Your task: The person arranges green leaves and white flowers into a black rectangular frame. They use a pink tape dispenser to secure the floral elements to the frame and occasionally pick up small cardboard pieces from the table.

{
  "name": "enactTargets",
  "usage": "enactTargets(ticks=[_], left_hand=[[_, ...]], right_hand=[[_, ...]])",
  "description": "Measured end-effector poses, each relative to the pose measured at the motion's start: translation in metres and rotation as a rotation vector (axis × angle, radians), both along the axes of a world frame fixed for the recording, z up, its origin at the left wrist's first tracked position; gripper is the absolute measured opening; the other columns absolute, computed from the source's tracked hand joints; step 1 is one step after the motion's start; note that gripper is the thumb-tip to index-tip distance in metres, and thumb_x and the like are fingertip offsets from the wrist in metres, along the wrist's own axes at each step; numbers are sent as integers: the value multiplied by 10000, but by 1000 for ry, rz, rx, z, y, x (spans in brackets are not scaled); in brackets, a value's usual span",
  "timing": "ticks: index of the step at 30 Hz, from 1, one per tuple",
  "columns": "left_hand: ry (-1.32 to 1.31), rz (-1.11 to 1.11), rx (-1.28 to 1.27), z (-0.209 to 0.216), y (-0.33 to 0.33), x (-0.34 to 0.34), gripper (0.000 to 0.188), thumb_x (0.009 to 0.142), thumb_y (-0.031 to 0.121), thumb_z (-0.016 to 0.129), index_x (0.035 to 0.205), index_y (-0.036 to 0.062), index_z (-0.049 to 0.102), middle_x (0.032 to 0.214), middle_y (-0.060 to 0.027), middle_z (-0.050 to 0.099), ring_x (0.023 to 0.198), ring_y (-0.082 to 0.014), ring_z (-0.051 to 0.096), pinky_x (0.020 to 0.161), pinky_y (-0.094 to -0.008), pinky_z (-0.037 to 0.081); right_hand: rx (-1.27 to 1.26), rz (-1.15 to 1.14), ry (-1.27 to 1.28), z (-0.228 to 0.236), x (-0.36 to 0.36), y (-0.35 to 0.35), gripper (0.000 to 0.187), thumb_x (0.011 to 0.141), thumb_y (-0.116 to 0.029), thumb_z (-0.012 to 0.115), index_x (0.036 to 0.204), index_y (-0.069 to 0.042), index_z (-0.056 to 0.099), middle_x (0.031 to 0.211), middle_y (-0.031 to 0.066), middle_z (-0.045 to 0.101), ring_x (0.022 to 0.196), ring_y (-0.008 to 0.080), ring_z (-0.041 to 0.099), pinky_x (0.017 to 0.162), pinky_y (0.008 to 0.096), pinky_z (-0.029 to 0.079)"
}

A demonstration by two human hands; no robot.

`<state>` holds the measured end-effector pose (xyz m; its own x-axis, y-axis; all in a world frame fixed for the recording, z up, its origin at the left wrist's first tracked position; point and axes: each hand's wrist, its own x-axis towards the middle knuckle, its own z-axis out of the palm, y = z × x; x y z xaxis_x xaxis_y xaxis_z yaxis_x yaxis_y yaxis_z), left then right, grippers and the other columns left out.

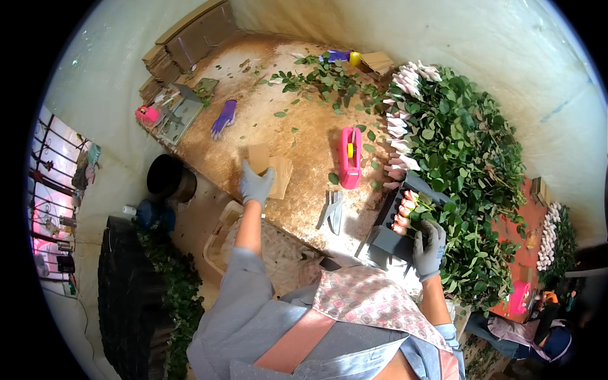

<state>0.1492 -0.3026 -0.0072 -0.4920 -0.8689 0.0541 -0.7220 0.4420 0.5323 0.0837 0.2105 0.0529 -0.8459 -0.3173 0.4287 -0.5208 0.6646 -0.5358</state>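
Observation:
My left hand (pixel 256 183), in a grey glove, has its thumb and fingers around a piece of brown cardboard (pixel 258 157) on the worktable. Beside it lies a small stack of cardboard sheets (pixel 281 177). My right hand (pixel 429 248), gloved alike, is closed around the leafy stems of several pink and cream roses (pixel 402 214). Their heads sit in a row in a dark grey box-like holder (pixel 391 242) at the table's front right. Part of the stems is hidden by the right hand. Between my hands are a pink tape dispenser (pixel 350 158) and grey-handled scissors (pixel 333 211).
Wrapped flower bunches with green foliage (pixel 465 145) pile up on the right. A purple glove (pixel 224 119) and loose leaves (pixel 329 82) lie farther back. A black bucket (pixel 166 177) and a pale basket (pixel 221 237) stand off the table's left edge. Another person (pixel 538 339) is at lower right.

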Motion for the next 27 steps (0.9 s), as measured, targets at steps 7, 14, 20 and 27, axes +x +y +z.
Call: enactTargets(ticks=[7, 14, 20, 27], left_hand=[[690, -479, 384, 123, 104, -33, 1046, 737, 98, 838, 1590, -18, 243, 1345, -198, 629, 1158, -259, 663, 924, -375, 572], [649, -1266, 309, 94, 251, -14, 1068, 718, 197, 881, 1560, -50, 271, 1366, -231, 557, 1079, -342, 622, 935, -464, 491], [507, -1283, 250, 90, 218, -61, 501, 890, 234, 756, 1314, 2, 626, 1036, -150, 702, 867, -274, 687, 750, -387, 567], [393, -1473, 257, 91, 248, -123, 361, 905, 224, 722, 1223, 57, 688, 1115, -150, 703, 972, -352, 683, 847, -421, 551]], right_hand=[[-24, 210, -174, 98, 5, -80, 488, 938, -142, 690, 1382, -19, 529, 1300, 210, 593, 1143, 379, 598, 966, 455, 483], [-475, 82, -893, 59, 14, -74, 404, 1033, -182, 627, 1376, 12, 541, 1242, 144, 684, 1127, 193, 645, 969, 341, 512], [-406, -308, -1138, 55, -48, -8, 334, 1018, -216, 661, 1216, 52, 633, 973, 116, 744, 748, 224, 725, 686, 326, 614], [51, -222, -1018, 1, -84, 2, 467, 951, -426, 701, 1046, 31, 719, 829, 171, 738, 728, 280, 722, 678, 398, 559]])
